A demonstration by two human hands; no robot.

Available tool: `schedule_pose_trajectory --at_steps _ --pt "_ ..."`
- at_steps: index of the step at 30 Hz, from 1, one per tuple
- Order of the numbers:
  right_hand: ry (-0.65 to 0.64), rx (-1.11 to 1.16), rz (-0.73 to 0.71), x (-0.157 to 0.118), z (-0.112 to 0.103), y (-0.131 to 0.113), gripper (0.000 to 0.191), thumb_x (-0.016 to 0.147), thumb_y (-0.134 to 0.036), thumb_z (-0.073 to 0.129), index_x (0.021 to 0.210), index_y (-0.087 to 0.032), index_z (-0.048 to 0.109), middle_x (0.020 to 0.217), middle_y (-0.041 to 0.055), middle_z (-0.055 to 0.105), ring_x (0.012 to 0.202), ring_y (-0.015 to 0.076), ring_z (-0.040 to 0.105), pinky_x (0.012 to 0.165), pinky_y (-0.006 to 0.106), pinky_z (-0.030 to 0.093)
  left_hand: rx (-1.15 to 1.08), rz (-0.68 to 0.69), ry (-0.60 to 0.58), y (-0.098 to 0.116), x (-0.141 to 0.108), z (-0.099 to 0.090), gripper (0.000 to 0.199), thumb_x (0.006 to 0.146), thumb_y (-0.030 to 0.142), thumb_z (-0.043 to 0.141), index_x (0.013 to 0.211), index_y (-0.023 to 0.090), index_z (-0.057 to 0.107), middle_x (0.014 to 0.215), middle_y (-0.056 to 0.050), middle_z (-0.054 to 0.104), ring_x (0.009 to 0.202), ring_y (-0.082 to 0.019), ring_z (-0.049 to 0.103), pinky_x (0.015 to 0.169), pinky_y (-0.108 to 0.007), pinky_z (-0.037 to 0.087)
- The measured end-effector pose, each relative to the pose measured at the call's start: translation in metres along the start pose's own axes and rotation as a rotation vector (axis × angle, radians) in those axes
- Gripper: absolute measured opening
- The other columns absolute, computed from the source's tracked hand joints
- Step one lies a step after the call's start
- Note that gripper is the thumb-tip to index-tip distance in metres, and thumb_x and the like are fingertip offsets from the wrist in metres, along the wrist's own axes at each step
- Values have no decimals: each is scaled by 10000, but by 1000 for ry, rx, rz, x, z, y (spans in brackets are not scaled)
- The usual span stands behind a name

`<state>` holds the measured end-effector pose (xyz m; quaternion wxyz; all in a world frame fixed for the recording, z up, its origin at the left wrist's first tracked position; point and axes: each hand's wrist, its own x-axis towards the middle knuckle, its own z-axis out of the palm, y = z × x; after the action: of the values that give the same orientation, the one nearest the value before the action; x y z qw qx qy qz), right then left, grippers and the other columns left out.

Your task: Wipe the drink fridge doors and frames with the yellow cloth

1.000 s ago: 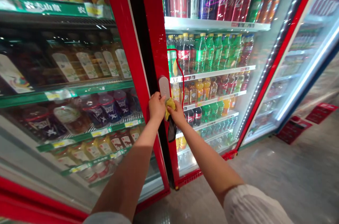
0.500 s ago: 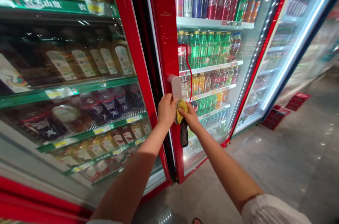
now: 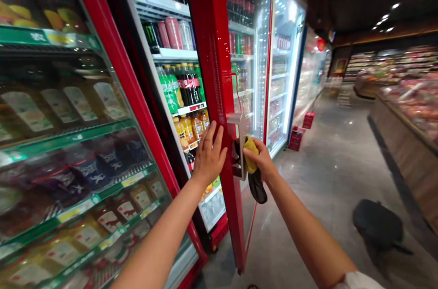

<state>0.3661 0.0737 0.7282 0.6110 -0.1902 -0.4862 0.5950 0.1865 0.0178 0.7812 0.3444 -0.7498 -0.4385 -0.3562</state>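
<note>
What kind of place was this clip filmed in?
Most likely a supermarket or grocery store: glass-door drink coolers hold rows of bottles and cans, yellow price tags line the green shelf edges, and long display counters stand across the aisle.

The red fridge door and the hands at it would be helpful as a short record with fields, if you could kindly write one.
Door: red door, standing open
Handle: pale handle on the door's outer side
Left hand: left hand, fingers spread, at the door's edge
Right hand: right hand, holding a yellow cloth beside the handle
Below cloth: dark piece, hanging
Inside: cans above bottles
Floor: red boxes
</note>
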Motion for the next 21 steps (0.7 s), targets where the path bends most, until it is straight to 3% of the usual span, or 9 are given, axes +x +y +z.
schedule_pose_trajectory --at_steps 5,10,15,18,21 --pt "180 -165 -288 -11 -40 -45 617 589 -429 908 1144 -278 685 1063 9 733 886 208 680 808 349 572 -35 162 8 43 14 13 859 984 206 536 1649 192 -9 1709 -147 164 1589 -293 127 1249 -497 336" --pt "267 -470 -552 -23 -76 -84 594 697 -402 849 1251 -287 668 1192 45 718 1025 248 683 921 417 566 -44 241 47 91 28 36 884 979 207 550 1638 119 -33 1702 -168 67 1585 -322 61 1242 -520 346" --pt "322 -832 -904 -36 -111 -123 455 841 -304 732 1292 -300 673 1208 56 694 1144 256 639 1019 445 514 -96 303 127 130 46 61 813 983 185 533 1640 98 61 1683 -165 220 1565 -300 236 1231 -465 365" --pt "331 -936 -952 -42 -139 -139 467 878 -289 684 1343 -306 646 1240 68 668 1155 260 634 1003 445 525 -206 342 216 142 66 72 796 973 189 568 1645 189 140 1654 -106 346 1517 -256 361 1212 -407 386" --pt "383 -1001 -930 -49 -167 -154 462 898 -289 658 1359 -296 636 1242 77 655 1147 260 638 989 444 533 -326 313 299 155 93 83 856 967 263 611 1649 214 95 1670 -114 315 1516 -260 360 1214 -423 377"
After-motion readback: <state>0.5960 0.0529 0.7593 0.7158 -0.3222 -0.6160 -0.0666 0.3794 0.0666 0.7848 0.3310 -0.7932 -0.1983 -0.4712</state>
